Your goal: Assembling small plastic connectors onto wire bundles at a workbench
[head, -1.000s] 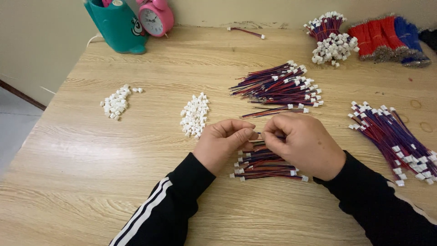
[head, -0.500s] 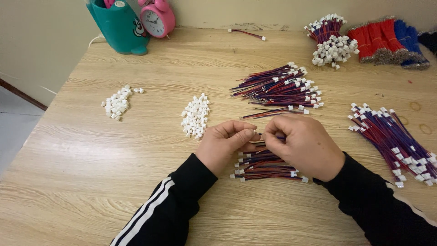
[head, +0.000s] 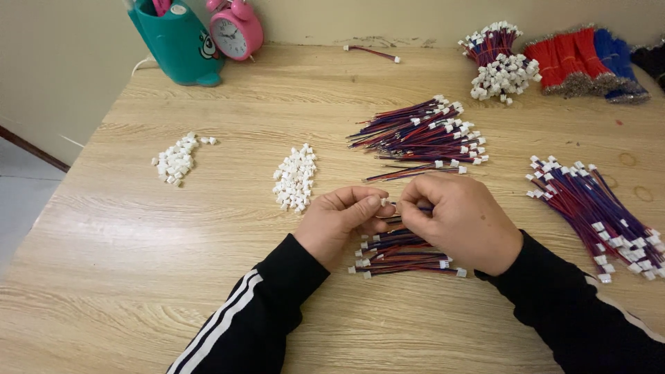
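Observation:
My left hand (head: 341, 223) pinches a small white plastic connector (head: 385, 201) between thumb and forefinger. My right hand (head: 460, 220) faces it and grips the end of a thin red and blue wire lead (head: 424, 207), its tip meeting the connector. Both hands hover above a small pile of finished red and blue leads (head: 405, 255) with white plugs on the wooden table (head: 208, 277). A heap of loose white connectors (head: 296, 178) lies just left of my left hand.
A second heap of white connectors (head: 176, 158) lies further left. Bundles of red and blue leads lie at centre (head: 424, 131), right (head: 601, 213) and back right (head: 497, 59). Red and blue wire bundles (head: 589, 59), a teal holder (head: 176, 41) and a pink alarm clock (head: 235, 29) stand at the back.
The hands stay in the same place over the pile. The fingers have shifted slightly as the connector and the wire end come together.

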